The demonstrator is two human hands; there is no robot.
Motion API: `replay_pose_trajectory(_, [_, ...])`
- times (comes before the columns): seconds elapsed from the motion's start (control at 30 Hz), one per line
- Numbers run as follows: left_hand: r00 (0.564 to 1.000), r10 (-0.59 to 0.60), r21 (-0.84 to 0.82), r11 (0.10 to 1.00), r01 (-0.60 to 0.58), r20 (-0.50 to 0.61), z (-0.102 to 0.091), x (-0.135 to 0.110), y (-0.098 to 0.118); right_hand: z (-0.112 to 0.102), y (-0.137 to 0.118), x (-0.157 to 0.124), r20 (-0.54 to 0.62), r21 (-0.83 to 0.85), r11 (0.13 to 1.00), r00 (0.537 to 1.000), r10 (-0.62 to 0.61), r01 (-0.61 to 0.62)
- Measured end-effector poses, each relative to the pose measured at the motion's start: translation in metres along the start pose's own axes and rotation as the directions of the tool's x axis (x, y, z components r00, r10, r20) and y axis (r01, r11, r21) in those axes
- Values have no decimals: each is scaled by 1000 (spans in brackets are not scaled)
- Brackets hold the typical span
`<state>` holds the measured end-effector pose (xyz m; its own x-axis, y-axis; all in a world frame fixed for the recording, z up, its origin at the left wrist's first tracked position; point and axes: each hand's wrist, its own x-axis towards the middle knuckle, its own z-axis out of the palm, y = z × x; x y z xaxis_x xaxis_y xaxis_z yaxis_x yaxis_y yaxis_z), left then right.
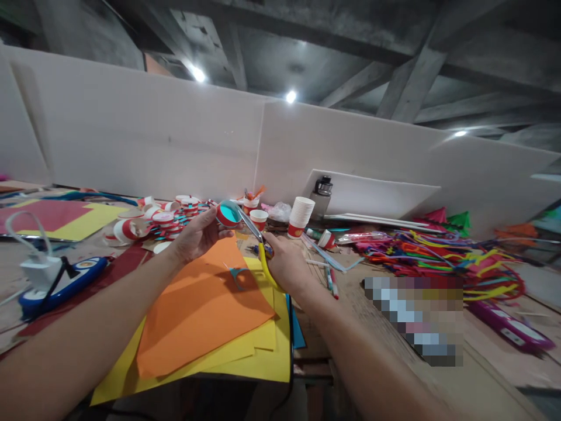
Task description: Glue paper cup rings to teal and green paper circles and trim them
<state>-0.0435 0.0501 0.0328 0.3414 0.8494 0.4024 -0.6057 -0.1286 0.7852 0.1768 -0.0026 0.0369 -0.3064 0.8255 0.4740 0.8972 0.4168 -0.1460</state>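
My left hand [199,234] grips a short red-and-white paper cup piece [228,214] whose round face is turquoise. In my right hand [284,260] are scissors [265,263] with yellow handles, their metal blades pointing up and left to the edge of the cup piece. Whether the blades touch it I cannot tell. Below both hands lies an orange paper sheet [205,310] on top of yellow sheets [263,333]. A curved turquoise paper scrap [237,275] rests on the orange sheet.
Cut cup pieces [164,219] are heaped at the left. A cup stack [301,213] and a dark-lidded bottle [322,193] stand behind my right hand. Colourful pipe cleaners [438,251] cover the right side. A blue power strip [65,286] sits left. White boards [197,140] rise behind.
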Motion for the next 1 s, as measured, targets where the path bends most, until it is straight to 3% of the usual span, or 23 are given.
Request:
replay_pose_trajectory(0.47, [1000,-23,-13,1000,23,7,-1,0,0,0,0,2,-1,-118,993,1000,6,-6])
replay_pose_trajectory(0.77, [999,-24,-28,999,23,-22,-2,1,2,1,2,2,-6,-58,998,1000,-23,22])
replay_pose_trajectory(1.0, [993,-116,-24,993,116,8,-1,-1,-1,2,1,2,12,-92,995,1000,28,-27])
